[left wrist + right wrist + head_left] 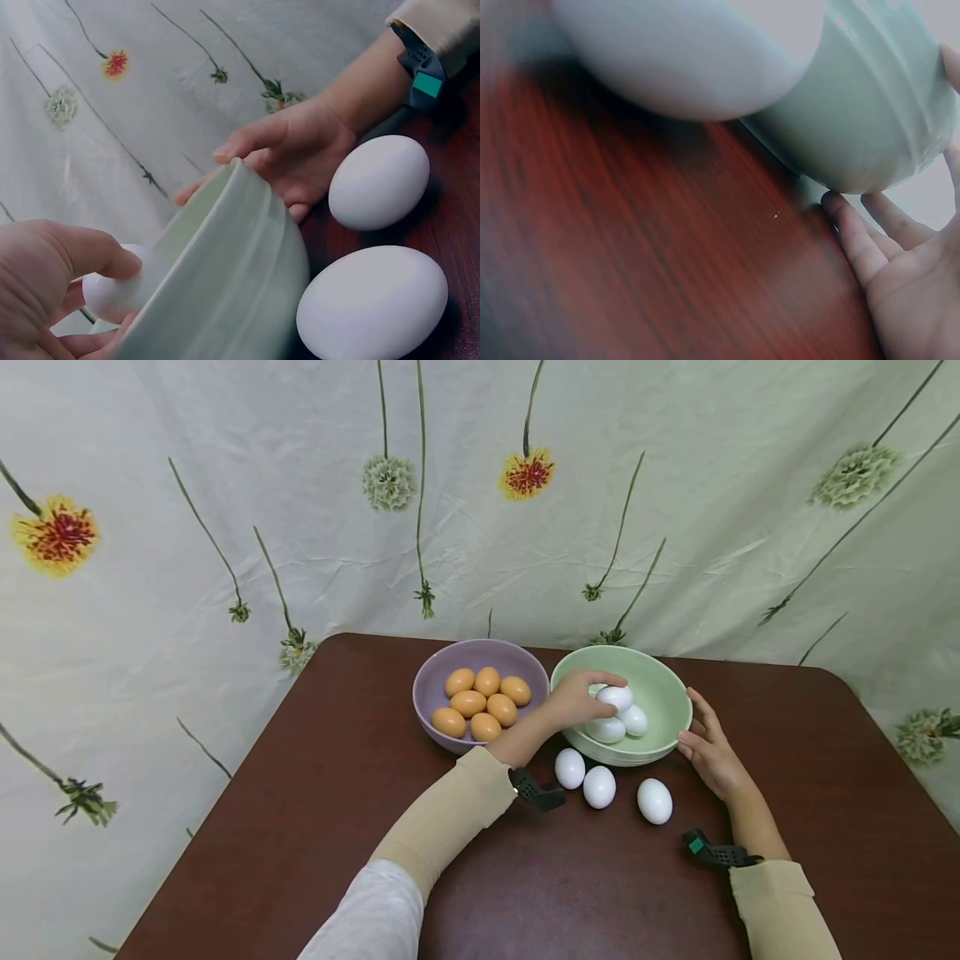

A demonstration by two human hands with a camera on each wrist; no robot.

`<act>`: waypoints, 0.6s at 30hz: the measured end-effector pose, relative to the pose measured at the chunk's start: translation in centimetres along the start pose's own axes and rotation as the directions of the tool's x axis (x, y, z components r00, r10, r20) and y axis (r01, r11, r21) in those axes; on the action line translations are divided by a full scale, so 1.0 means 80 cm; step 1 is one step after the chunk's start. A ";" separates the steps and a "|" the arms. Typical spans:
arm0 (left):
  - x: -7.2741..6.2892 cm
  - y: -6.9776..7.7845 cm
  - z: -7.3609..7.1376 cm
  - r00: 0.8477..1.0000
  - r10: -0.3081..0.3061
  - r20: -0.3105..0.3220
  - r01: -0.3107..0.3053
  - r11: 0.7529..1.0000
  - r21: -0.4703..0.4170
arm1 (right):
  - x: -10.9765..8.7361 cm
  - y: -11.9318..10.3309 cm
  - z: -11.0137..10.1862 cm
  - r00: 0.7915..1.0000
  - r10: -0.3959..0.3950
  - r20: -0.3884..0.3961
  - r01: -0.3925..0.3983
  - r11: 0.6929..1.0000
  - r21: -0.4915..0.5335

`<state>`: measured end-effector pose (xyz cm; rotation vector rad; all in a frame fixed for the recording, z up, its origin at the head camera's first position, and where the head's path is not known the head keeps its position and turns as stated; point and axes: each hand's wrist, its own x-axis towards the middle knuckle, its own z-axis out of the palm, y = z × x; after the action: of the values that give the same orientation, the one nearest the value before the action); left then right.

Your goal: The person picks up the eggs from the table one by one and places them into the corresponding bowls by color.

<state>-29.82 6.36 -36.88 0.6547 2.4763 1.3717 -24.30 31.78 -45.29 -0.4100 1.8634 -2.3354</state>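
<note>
My left hand (573, 700) reaches into the light green bowl (663, 702) and pinches a white egg (615, 697) between thumb and fingers. Right below that egg, two more white eggs (633, 721) lie in the bowl. In the left wrist view the held egg (124, 285) shows just inside the rim, partly covered by the thumb. My right hand (712, 752) rests against the bowl's right side with its fingers spread, the thumb up at the rim. From the right wrist, fingertips (840, 206) touch the bowl's outer wall (870, 112) low down.
Three white eggs (599, 787) lie on the dark brown table (570, 877) in front of the green bowl. To its left stands a purple bowl (423, 693) with several brown eggs (468, 703), and my left forearm passes in front of it. A flowered cloth (465, 543) hangs behind the table.
</note>
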 end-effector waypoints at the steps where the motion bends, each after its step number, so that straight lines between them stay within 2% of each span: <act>1: 0.001 0.000 0.001 1.000 -0.003 0.006 0.003 1.000 0.020 | 0.000 0.000 0.000 1.000 0.000 -0.001 0.000 1.000 0.001; 9: 0.013 -0.002 0.004 0.999 -0.026 0.020 0.023 0.990 0.137 | 0.000 -0.001 0.000 1.000 -0.003 -0.003 0.003 1.000 0.004; 13: 0.016 -0.001 0.005 0.998 -0.039 0.055 0.027 0.978 0.208 | -0.001 0.000 0.001 1.000 0.002 -0.005 -0.002 1.000 0.002; 16: 0.017 0.001 0.006 0.994 -0.046 0.096 0.018 0.960 0.280 | -0.001 -0.001 0.002 1.000 0.002 -0.006 -0.002 1.000 -0.002; 18: 0.018 0.001 0.008 0.992 -0.051 0.117 0.006 0.937 0.350 | -0.001 -0.001 0.002 1.000 0.000 -0.006 0.000 1.000 -0.003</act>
<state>-30.76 7.57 -37.12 0.7461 2.6362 0.8533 -24.20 31.67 -45.22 -0.4030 1.8696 -2.3370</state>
